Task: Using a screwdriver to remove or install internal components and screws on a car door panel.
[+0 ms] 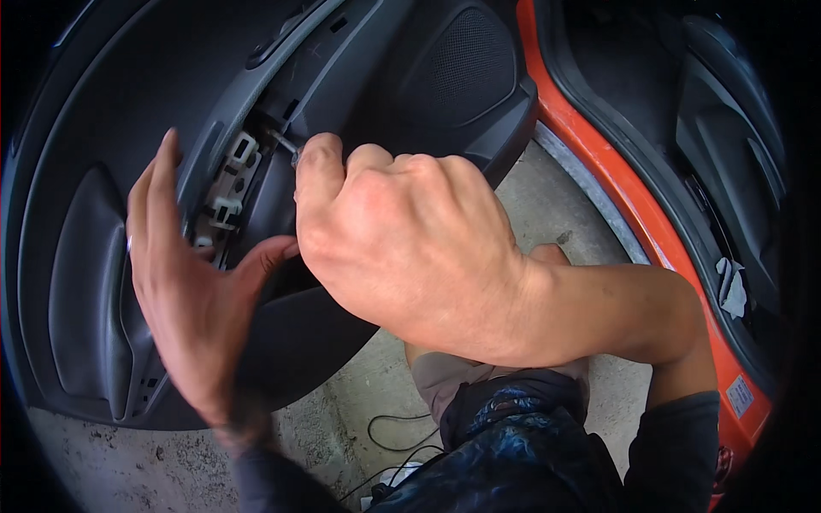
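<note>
Fingers (321, 164) clenched and spread

We face a dark door panel (312, 346), right hand (406, 252) clenched, left hand (188, 295) spread wide by the pale bracket (227, 205), touch unclear; our right fist holds a thin tool (282, 140), tip near that bracket

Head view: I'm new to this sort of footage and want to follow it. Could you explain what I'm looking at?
There is no machine here, only a person's bare right hand and left hand. The single picture comes from a wide fisheye camera worn on the head, looking down, so straight edges bend near the rim.

In front is a dark car door panel with a long opening; pale clips show inside it. The right hand is closed around a tool whose slim metal shaft points into the opening; its handle is hidden. The left hand is spread beside the clips. Below is concrete floor, and to the right, the orange-red car body.
</note>
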The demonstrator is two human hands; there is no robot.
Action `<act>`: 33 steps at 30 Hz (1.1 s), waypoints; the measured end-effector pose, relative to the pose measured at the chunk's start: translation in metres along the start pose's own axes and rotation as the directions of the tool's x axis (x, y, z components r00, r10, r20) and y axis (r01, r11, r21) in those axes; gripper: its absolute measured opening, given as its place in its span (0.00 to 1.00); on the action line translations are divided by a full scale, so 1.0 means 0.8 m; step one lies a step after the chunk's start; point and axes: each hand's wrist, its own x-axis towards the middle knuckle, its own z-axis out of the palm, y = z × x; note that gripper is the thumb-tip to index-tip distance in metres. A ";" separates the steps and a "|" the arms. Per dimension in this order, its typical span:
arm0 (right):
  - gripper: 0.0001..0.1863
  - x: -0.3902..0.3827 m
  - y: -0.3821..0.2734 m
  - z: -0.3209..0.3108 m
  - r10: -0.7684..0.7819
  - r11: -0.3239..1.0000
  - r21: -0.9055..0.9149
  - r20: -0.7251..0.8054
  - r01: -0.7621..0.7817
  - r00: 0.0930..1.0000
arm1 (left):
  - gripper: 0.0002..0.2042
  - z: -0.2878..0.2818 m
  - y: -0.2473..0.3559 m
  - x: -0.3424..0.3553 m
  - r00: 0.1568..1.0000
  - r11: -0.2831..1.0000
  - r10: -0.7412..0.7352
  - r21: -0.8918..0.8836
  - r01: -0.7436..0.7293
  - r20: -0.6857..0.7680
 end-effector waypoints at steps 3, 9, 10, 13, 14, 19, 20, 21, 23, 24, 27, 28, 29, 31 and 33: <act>0.18 -0.002 -0.007 0.002 0.041 0.999 -0.005 0.010 -0.041 0.999 | 0.43 -0.010 -0.024 0.027 0.964 0.959 0.089 0.241 -0.151 0.249; 0.15 0.000 -0.022 0.009 0.154 0.982 0.107 0.012 -0.155 0.988 | 0.44 0.005 -0.039 0.071 0.849 0.888 0.244 0.245 -0.390 0.468; 0.14 0.001 -0.023 0.010 0.157 0.980 0.116 0.031 -0.159 0.987 | 0.43 0.010 -0.041 0.075 0.869 0.923 0.234 0.180 -0.339 0.437; 0.11 0.003 -0.022 0.015 0.155 0.976 0.165 -0.056 -0.143 0.986 | 0.41 0.020 -0.054 0.082 0.895 0.968 0.181 0.085 -0.234 0.407; 0.11 0.004 -0.021 0.017 0.160 0.974 0.173 -0.069 -0.146 0.985 | 0.41 0.020 -0.058 0.084 0.894 0.973 0.190 0.046 -0.228 0.405; 0.11 0.007 -0.016 0.023 -0.090 0.996 -0.036 -0.180 0.085 0.980 | 0.41 0.020 -0.067 0.087 0.868 0.943 0.305 0.003 -0.332 0.391; 0.12 0.008 -0.017 0.023 -0.091 0.995 -0.045 -0.184 0.084 0.979 | 0.41 0.020 -0.066 0.087 0.876 0.961 0.250 0.002 -0.275 0.413; 0.12 0.009 -0.018 0.021 -0.100 0.995 -0.039 -0.185 0.094 0.978 | 0.42 0.021 -0.066 0.087 0.874 0.956 0.270 -0.002 -0.294 0.404; 0.12 0.012 -0.020 0.016 -0.047 0.995 -0.094 -0.120 0.036 0.992 | 0.42 0.023 -0.065 0.088 0.873 0.950 0.290 -0.005 -0.313 0.392; 0.12 0.014 -0.019 0.013 -0.049 0.995 -0.095 -0.138 0.036 0.989 | 0.42 0.024 -0.064 0.088 0.870 0.945 0.300 0.006 -0.328 0.391; 0.11 0.017 -0.013 0.002 0.066 0.998 0.025 -0.039 -0.065 0.997 | 0.43 0.023 -0.064 0.089 0.860 0.937 0.310 0.021 -0.347 0.404; 0.11 0.017 -0.008 0.000 0.140 0.975 0.170 0.019 -0.141 0.990 | 0.44 0.022 -0.064 0.088 0.852 0.935 0.312 0.023 -0.354 0.421; 0.11 0.017 -0.007 -0.001 0.213 0.930 0.292 0.063 -0.223 0.975 | 0.44 0.020 -0.064 0.086 0.854 0.936 0.310 0.024 -0.351 0.417; 0.12 0.016 -0.009 -0.001 0.259 0.879 0.364 0.181 -0.309 0.949 | 0.43 0.018 -0.063 0.085 0.852 0.936 0.305 0.031 -0.351 0.425; 0.12 0.015 -0.015 0.003 0.307 0.919 0.243 0.049 -0.310 0.950 | 0.44 0.019 -0.063 0.086 0.857 0.943 0.273 0.055 -0.329 0.437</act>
